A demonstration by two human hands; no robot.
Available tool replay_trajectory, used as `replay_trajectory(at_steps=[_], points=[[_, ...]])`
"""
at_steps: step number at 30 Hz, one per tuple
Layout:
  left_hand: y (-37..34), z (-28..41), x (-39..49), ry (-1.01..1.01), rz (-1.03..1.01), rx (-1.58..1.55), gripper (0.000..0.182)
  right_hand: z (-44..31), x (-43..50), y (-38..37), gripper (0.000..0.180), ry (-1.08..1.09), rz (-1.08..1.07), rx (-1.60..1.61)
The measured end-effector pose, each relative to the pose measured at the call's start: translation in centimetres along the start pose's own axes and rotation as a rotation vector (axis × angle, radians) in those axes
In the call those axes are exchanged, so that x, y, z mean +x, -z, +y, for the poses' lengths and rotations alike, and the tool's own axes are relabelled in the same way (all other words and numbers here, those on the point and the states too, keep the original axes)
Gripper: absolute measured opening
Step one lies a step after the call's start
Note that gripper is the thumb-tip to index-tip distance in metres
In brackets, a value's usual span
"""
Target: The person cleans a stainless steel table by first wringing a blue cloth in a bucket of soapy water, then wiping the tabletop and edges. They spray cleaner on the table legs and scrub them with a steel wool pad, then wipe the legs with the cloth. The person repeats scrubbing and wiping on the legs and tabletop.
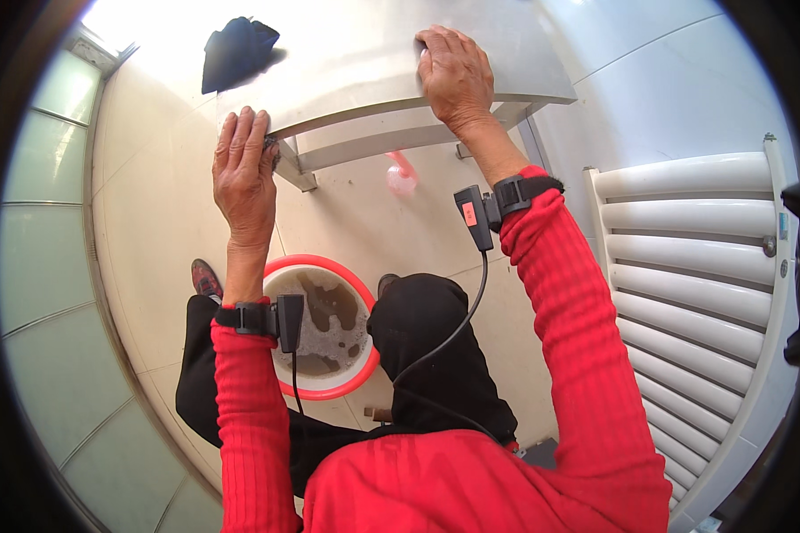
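Observation:
A smooth, pale, metallic bench [367,80] stands before me, its near edge and lower rail facing me. At its near left corner, my left hand [243,176] presses with the fingers stretched forward. A dark, fuzzy scouring pad [272,148] shows between the thumb and that corner, mostly hidden by the hand. My right hand [457,73] lies on the bench top near the right end, fingers together and bent over the surface. Whether anything is under its fingers is hidden. A crumpled dark blue cloth [239,53] rests at the far left of the bench.
Between my legs, a red-rimmed basin [372,356] holds murky, foamy water. A pink plastic bottle [402,178] is on the tiled floor by the bench's lower rail. A white ladder radiator [690,253] lines the right wall. Cables [481,293] run from my wrist-strapped devices.

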State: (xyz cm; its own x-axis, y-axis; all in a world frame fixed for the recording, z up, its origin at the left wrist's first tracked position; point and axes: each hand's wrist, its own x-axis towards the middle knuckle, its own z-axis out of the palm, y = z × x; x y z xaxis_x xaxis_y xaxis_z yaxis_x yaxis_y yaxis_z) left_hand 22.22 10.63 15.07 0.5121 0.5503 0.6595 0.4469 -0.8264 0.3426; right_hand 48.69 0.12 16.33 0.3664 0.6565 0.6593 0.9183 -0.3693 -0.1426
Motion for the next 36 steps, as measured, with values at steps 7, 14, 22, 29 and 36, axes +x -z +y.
replay_trajectory(at_steps=[7, 14, 22, 29, 36], points=[[1.1, -1.2, 0.1, -0.048, -0.075, 0.051, 0.046, -0.3, 0.1, 0.1, 0.025, -0.012, 0.001, 0.003], [6.6, -5.7, -1.5, 0.476, -0.105, -0.107, 0.034, 0.0, 0.2, -0.3, 0.025, -0.028, -0.023, 0.038], [11.8, -4.9, -6.0, 1.012, -0.212, -0.752, 0.023, -7.2, -3.7, 4.4, 0.03, 0.123, -0.212, 0.748], [9.2, -1.8, -6.7, 1.135, -0.29, -1.008, 0.022, -17.9, -8.7, 5.6, 0.05, 0.432, -0.766, 0.909], [7.9, -0.5, -7.0, 1.233, -0.267, -1.336, 0.023, -18.9, -8.7, 4.4, 0.043, 0.157, -0.784, 0.894]])
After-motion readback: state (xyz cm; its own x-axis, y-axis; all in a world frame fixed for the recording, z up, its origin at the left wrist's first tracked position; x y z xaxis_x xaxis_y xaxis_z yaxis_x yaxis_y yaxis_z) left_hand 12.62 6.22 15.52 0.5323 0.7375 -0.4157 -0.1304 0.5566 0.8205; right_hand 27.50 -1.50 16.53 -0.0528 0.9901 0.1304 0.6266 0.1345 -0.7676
